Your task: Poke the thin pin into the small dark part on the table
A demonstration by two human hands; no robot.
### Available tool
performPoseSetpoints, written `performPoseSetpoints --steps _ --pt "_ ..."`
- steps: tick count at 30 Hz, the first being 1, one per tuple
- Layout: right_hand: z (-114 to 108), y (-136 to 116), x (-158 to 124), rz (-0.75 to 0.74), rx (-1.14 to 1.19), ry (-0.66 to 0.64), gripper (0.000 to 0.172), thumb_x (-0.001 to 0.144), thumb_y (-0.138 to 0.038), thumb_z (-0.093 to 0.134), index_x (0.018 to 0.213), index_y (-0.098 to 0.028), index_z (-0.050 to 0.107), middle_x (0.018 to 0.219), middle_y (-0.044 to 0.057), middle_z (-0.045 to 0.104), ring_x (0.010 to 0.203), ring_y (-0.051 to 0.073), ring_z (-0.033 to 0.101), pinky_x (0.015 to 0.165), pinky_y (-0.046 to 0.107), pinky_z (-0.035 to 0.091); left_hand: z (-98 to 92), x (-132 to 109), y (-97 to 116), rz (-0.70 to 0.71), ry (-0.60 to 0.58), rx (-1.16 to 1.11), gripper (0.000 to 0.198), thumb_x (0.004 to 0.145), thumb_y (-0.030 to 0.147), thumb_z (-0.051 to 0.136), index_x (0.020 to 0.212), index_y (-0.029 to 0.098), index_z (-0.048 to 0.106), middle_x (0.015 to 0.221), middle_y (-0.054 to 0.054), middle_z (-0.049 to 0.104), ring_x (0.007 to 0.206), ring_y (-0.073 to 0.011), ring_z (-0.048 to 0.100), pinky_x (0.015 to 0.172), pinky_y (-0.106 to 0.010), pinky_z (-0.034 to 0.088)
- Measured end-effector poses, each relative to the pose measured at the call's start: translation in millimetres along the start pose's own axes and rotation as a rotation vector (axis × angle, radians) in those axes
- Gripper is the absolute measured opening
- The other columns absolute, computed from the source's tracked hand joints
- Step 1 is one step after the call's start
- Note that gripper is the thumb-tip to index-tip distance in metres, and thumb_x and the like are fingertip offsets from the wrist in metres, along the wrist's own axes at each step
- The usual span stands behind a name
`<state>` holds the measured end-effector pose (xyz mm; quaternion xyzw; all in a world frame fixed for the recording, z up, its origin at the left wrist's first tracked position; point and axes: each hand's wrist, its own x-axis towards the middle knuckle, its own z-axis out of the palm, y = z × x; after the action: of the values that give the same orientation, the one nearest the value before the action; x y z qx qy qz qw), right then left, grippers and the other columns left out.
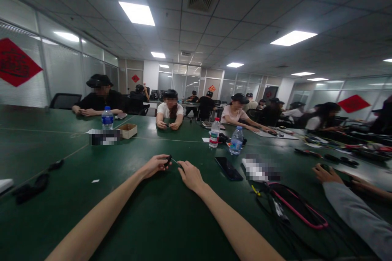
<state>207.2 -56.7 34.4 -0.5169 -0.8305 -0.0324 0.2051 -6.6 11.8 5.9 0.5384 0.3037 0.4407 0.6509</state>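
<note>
My left hand (157,165) is closed around a small round black object (168,160), held just above the green table. Its exact kind is too small to tell. In my right hand (190,175) is a thin screwdriver (175,162), its dark handle mostly covered by my fingers. The slim metal shaft points left and meets the black object. Both forearms reach in from the bottom of the view. To the right of my right hand lies a black smartphone (228,168).
Two water bottles (214,132) (236,140) stand beyond the phone. A cardboard box (128,131) and another bottle (107,118) are at left. Cables and a pink-edged pouch (298,204) lie right, near a co-worker's grey sleeve (352,212). Several people sit around the green table (128,228).
</note>
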Motion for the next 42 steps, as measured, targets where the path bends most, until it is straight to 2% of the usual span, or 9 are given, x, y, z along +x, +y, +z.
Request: performPoseSetpoints --steps 20,26,32,37,42 --pt "-4.1 -5.0 -1.6 0.047 -0.008 -0.022 0.038 0.094 -0.040 0.030 0.128 -0.032 0.044 0.105 0.005 0.058 0.087 0.016 0.059 0.072 0.027 0.046 0.8 -1.5 2.7 -0.010 0.007 0.028 0.047 0.074 0.019 0.064 0.119 0.012 0.054 0.090 -0.012 0.064 0.064 -0.0119 0.055 0.055 -0.022 0.042" --pt "-3.2 -5.5 -1.1 0.093 0.021 0.009 0.039 0.094 -0.038 0.030 0.130 -0.027 0.041 0.112 0.007 0.057 0.093 0.017 0.058 0.077 0.027 0.044 4.8 -5.3 3.9 0.018 -0.096 0.154 0.048 0.072 0.020 0.067 0.118 0.014 0.054 0.096 -0.013 0.062 0.073 -0.0158 0.059 0.058 -0.024 0.047" --pt "-0.1 -5.8 -0.5 0.058 0.028 0.027 0.034 0.094 -0.041 0.029 0.119 -0.024 0.045 0.105 0.006 0.060 0.087 0.016 0.060 0.071 0.026 0.044 2.5 -3.3 3.1 0.003 -0.007 0.042 0.047 0.075 0.022 0.064 0.119 0.013 0.050 0.103 -0.017 0.061 0.075 -0.0169 0.060 0.059 -0.026 0.049" --pt "0.7 -5.7 0.0 0.077 0.013 0.000 0.032 0.093 -0.044 0.032 0.113 -0.023 0.046 0.092 0.005 0.063 0.078 0.016 0.061 0.064 0.026 0.044 4.1 -4.5 4.3 -0.009 0.007 0.005 0.045 0.076 0.021 0.063 0.118 0.012 0.049 0.102 -0.018 0.061 0.074 -0.0172 0.061 0.059 -0.027 0.049" --pt "-0.8 -4.8 -1.2 0.048 0.005 0.017 0.034 0.094 -0.044 0.029 0.114 -0.026 0.049 0.100 0.005 0.060 0.083 0.016 0.060 0.067 0.025 0.045 2.0 -2.9 1.8 -0.001 0.023 -0.006 0.044 0.077 0.020 0.063 0.117 0.012 0.049 0.102 -0.017 0.061 0.074 -0.0172 0.061 0.059 -0.027 0.049"
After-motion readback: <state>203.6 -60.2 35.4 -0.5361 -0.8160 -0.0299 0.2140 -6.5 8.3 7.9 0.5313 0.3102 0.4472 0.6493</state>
